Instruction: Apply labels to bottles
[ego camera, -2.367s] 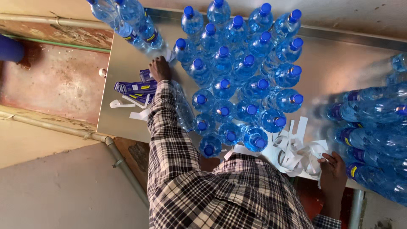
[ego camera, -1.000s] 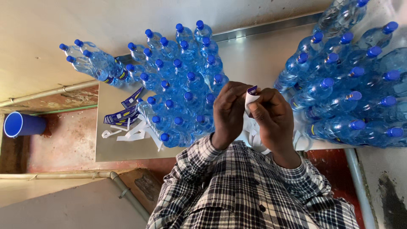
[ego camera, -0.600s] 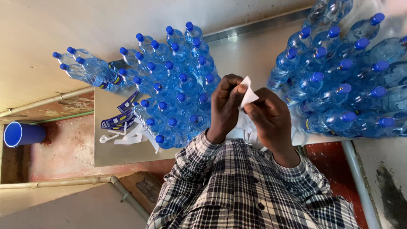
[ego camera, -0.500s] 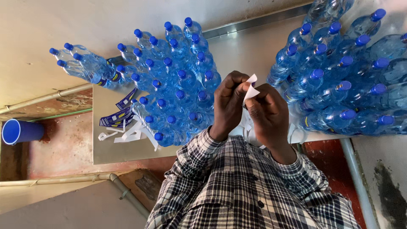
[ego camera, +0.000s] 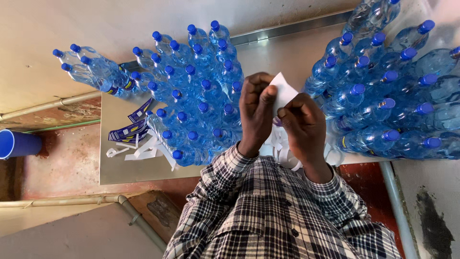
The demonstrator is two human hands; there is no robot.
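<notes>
Both hands, left [ego camera: 256, 112] and right [ego camera: 303, 125], are pinching a white paper slip [ego camera: 283, 91] above the bench [ego camera: 143, 172], between two bottle clusters [ego camera: 196, 96].

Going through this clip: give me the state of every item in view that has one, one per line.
left hand: raised, pinching the white paper strip
right hand: raised, pinching the same strip
white paper strip: held between both hands above the table
left cluster of bottles: upright, blue caps on
right cluster of bottles: capped
blue labels: lying loose on the table
blue bucket: on the floor
</notes>
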